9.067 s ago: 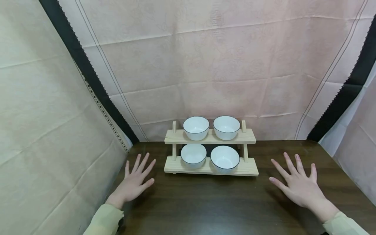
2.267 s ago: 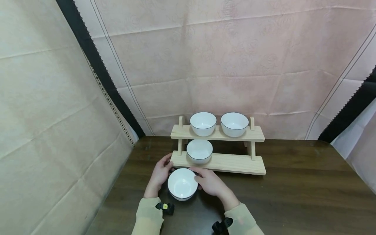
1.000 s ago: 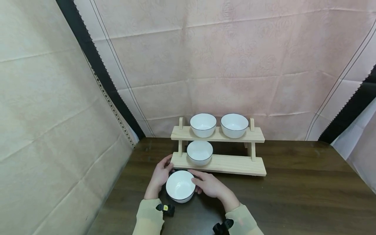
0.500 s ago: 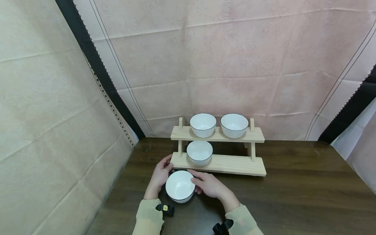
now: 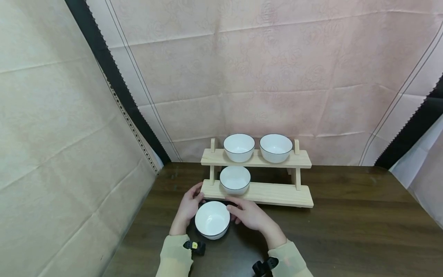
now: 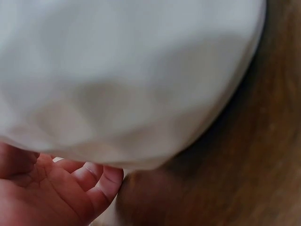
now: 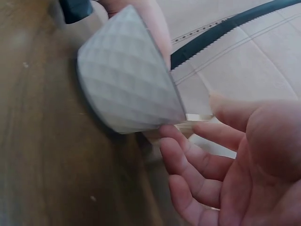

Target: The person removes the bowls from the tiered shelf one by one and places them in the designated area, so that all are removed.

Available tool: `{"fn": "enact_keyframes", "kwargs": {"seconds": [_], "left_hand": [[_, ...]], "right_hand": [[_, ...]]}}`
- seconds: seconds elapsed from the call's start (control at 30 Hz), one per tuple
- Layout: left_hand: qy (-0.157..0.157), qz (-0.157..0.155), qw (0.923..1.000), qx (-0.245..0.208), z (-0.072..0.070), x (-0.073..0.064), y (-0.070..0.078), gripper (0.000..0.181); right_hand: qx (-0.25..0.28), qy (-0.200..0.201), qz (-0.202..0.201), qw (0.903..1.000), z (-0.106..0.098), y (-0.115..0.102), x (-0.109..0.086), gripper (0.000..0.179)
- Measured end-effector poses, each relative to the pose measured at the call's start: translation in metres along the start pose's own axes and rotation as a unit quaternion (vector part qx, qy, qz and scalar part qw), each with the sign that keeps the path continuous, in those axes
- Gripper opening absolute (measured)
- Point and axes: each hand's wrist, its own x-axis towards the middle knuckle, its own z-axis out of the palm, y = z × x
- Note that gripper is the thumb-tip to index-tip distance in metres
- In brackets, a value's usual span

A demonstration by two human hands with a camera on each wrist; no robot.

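A white bowl (image 5: 212, 218) with a dark rim and a faceted outer wall stands upright on the dark wooden table, in front of the rack. To its left, my left hand (image 5: 188, 206) has loosely bent fingers right by the rack's lower left corner. In the left wrist view the bowl (image 6: 117, 80) fills the top, with the fingers (image 6: 101, 183) below it. My right hand (image 5: 252, 215) is at the bowl's right side, fingers loosely bent. The right wrist view shows its fingertips close by the bowl's rim (image 7: 131, 75), the palm holding nothing.
A two-tier pale wooden rack (image 5: 277, 194) stands behind the hands. Its top shelf bears two white bowls, a left one (image 5: 239, 148) and a right one (image 5: 275, 148). Another bowl (image 5: 235, 180) sits on the lower shelf's left. A pale cloth backdrop (image 5: 270, 77) rises behind.
Since the oldest frame, the lower shelf's right bowl has come to the table and both hands have come in from the sides. In the last half second the right hand has shifted slightly right, off the bowl.
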Motion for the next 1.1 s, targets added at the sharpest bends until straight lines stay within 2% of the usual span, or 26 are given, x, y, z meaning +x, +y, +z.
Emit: {"fn": "enact_keyframes", "kwargs": {"seconds": [0.27,0.47,0.6,0.73,0.83,0.9,0.97,1.1], "left_hand": [[0.004,-0.004,1.0000,-0.003,-0.001,0.001,0.000,0.041],[0.001,-0.007,1.0000,-0.007,-0.001,0.000,0.002,0.041],[0.002,-0.006,1.0000,-0.007,-0.001,-0.002,0.004,0.040],[0.002,-0.004,1.0000,-0.005,-0.001,-0.003,0.003,0.040],[0.000,-0.002,1.0000,-0.004,-0.001,-0.002,0.001,0.041],[-0.001,-0.001,1.0000,-0.004,0.000,-0.001,0.000,0.041],[-0.001,-0.001,1.0000,-0.005,0.000,0.000,0.000,0.040],[-0.004,-0.002,1.0000,-0.008,-0.001,0.000,0.000,0.041]], "right_hand": [[0.021,0.027,0.002,0.9994,-0.018,-0.010,-0.010,0.049],[0.039,0.069,0.000,0.9969,-0.033,-0.016,-0.019,0.041],[0.064,0.121,0.012,0.9905,-0.042,-0.021,-0.021,0.032],[0.097,0.192,0.027,0.9761,-0.047,-0.026,-0.020,0.029],[0.112,0.237,0.041,0.9642,-0.047,-0.030,-0.018,0.035],[0.106,0.254,0.049,0.9600,-0.047,-0.031,-0.016,0.043],[0.093,0.262,0.059,0.9589,-0.045,-0.030,-0.013,0.053],[0.068,0.250,0.079,0.9626,-0.042,-0.026,-0.006,0.067]]}}
